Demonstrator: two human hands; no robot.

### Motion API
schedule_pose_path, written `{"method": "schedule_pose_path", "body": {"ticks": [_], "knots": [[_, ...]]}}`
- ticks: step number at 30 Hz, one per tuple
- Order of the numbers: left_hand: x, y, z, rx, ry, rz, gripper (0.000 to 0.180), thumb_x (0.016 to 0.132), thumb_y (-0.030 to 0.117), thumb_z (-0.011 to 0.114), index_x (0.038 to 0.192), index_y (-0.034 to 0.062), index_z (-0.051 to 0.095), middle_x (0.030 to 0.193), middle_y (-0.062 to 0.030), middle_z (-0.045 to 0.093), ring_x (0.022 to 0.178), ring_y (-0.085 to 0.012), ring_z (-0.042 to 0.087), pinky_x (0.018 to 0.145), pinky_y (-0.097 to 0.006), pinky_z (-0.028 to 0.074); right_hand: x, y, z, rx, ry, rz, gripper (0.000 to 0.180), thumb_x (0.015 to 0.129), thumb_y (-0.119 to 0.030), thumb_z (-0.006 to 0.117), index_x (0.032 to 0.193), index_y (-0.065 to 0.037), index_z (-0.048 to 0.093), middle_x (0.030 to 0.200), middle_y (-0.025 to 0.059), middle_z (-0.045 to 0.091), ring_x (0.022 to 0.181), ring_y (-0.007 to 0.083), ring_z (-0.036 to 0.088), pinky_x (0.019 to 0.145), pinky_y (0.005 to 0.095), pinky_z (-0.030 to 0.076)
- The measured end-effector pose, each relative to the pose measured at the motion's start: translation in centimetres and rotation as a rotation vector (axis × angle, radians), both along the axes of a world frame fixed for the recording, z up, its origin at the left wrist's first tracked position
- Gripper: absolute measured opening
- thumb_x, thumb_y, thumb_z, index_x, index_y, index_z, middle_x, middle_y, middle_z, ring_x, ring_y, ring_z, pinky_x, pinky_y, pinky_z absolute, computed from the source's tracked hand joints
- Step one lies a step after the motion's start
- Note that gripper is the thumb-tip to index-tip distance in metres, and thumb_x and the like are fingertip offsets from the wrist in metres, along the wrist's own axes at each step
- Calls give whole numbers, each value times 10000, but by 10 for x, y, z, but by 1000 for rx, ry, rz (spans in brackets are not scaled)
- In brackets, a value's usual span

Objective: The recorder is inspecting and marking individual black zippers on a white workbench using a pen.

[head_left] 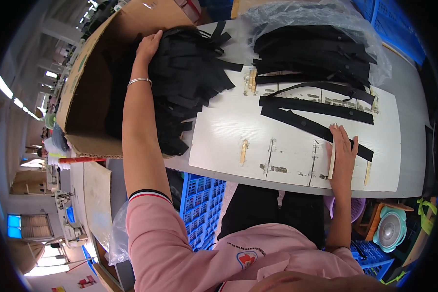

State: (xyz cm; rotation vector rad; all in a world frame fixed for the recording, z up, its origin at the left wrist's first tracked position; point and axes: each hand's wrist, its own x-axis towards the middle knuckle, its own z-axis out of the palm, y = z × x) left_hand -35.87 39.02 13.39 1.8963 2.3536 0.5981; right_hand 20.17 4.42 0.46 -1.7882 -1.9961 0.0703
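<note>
Of the two hands, the left hand point(149, 47) is resting on a pile of black fabric strips point(190, 68) beside an open cardboard box point(90, 65), its fingers partly curling; whether they are gripping any, one cannot tell. The right hand point(343, 158) is lying with loosely extended fingers on the nearest black strip point(301, 123), which is slanting across a white board point(219, 131) on the grey surface point(413, 126). Whether it is also gripping the pale stick point(332, 163) alongside is unclear. Farther off, clear plastic point(379, 53) is edging a black fabric stack point(311, 46).
</note>
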Motion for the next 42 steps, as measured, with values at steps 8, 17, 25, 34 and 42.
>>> {"method": "schedule_pose_path", "body": {"ticks": [8,17,25,34,42], "knots": [[28,-31,-17,21,273,185,659,1017,672,334,1274,199,713,1314,-147,691,1310,-351,585,1090,-528,421,4,1,-3,2,14,5,434,1038,-179,583,1463,-114,520,1463,124,586,1443,272,471,1245,575,167],[60,-133,-57,440,301,283,515,1080,470,435,1082,78,770,1152,-121,743,1226,-315,601,1134,-556,329,3,0,-2,43,59,24,456,1020,-163,616,1465,-140,521,1442,114,606,1426,269,491,1240,580,174],[79,-221,-88,606,316,289,395,1058,390,528,1041,85,778,1088,-60,757,1158,-278,620,1147,-541,319,7,-1,-4,66,96,49,442,1028,-194,607,1460,-140,530,1436,131,612,1428,272,491,1235,587,167],[86,-239,-83,533,325,237,271,981,349,673,1007,107,790,1065,-36,751,1158,-266,612,1143,-541,324,5,4,-10,89,65,39,447,1040,-244,593,1474,-166,523,1459,103,601,1441,262,476,1242,589,161],[67,-192,-58,504,341,69,416,900,426,749,1194,133,763,1379,-130,657,1488,-319,390,1244,-569,199,13,21,-15,117,-199,27,529,1045,-295,587,1540,-174,444,1562,80,504,1495,250,405,1249,591,125]]}}
